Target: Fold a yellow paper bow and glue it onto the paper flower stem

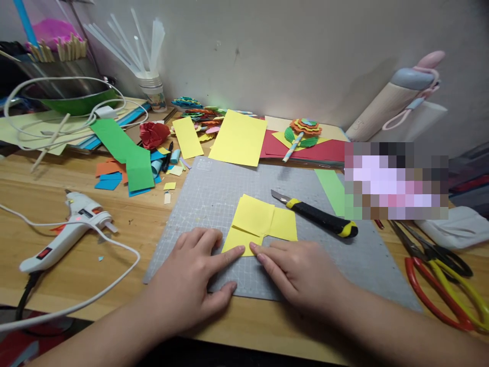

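Observation:
Several yellow paper pieces (254, 216) lie on the grey cutting mat (183, 199), one with a fold and partly overlapping the others. My left hand (194, 270) rests with its index finger stretched onto the front edge of the yellow paper, thumb apart and other fingers bent. Opposite it, my right hand (305, 270) has index finger and thumb close together at the same front edge, closed on the paper. Just behind my right hand lies a utility knife (321, 216) with a black and yellow handle, its blade out.
A white glue gun (72, 229) with its cord lies left. Behind the mat are a yellow sheet (240, 137), green paper strip (122, 148) and paper flower (303, 135). A cup of glue sticks (153, 92) stands at the wall; scissors (439, 285) lie right.

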The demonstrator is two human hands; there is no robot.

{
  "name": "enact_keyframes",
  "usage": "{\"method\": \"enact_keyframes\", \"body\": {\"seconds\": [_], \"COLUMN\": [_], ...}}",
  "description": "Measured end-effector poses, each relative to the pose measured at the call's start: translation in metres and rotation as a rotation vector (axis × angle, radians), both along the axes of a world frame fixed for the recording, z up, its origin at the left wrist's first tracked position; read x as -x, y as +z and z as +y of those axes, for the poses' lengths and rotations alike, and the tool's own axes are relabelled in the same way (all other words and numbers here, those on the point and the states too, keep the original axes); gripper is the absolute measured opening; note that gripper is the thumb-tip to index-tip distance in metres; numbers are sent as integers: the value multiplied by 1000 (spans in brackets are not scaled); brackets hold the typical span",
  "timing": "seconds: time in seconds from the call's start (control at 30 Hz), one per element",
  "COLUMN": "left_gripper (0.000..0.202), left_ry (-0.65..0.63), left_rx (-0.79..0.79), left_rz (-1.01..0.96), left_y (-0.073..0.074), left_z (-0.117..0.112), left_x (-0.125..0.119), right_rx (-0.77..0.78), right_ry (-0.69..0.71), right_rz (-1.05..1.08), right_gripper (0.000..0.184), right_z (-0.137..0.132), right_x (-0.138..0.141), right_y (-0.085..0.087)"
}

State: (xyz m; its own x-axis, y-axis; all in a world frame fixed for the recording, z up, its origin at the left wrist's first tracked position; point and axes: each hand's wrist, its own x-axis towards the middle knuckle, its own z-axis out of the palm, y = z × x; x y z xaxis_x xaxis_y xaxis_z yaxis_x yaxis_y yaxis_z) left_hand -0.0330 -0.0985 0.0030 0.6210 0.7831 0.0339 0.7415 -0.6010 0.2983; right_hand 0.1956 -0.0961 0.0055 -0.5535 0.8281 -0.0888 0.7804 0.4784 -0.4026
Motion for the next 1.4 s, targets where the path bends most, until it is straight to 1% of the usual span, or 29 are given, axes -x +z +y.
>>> {"method": "enact_keyframes", "body": {"seconds": [0.07,0.13,0.2,0.27,0.33,0.4,0.47,0.53,0.77,0.9,1.0,1.1,1.17,1.23,1.3,1.33,1.4], "left_gripper": [50,46,42,40,37,34,32,32,34,34,32,29,25,23,23,22,21], "left_ry": [-29,-90,-157,-189,-156,-85,-12,33,55,36,41,65,87,97,70,39,-20], "left_rx": [-37,-85,-104,-96,-90,-75,-47,-29,-55,-77,-86,-108,-149,-183,-176,-158,-114], "left_rz": [13,24,43,62,62,42,21,12,63,113,108,67,20,-36,-83,-95,-85], "left_y": [0,1,1,1,1,2,4,5,6,8,12,16,17,15,12,10,7], "left_z": [-2,-5,-6,-5,-4,-3,-2,-2,-8,-8,-9,-11,-12,-11,-6,-2,6], "left_x": [-1,-4,-10,-18,-24,-26,-24,-19,5,20,29,31,26,15,2,-5,-19], "right_rx": [59,76,66,55,49,54,69,79,72,75,74,56,27,-4,12,36,73], "right_ry": [-62,-91,-81,-66,-65,-75,-81,-84,-80,-77,-74,-53,-22,21,58,56,-6], "right_rz": [1,10,20,38,54,57,59,64,65,70,72,68,65,67,98,132,205], "right_gripper": [39,38,36,37,38,40,41,41,38,39,37,36,36,37,35,33,27], "right_z": [1,1,2,2,1,0,-1,-1,-1,-2,-2,-3,-3,-3,-1,1,6], "right_x": [2,4,5,5,4,2,1,0,-2,-2,-4,-6,-6,-5,-5,-6,-11], "right_y": [1,3,4,3,1,-1,-2,-3,-5,-5,-6,-8,-9,-9,-7,-5,2]}}
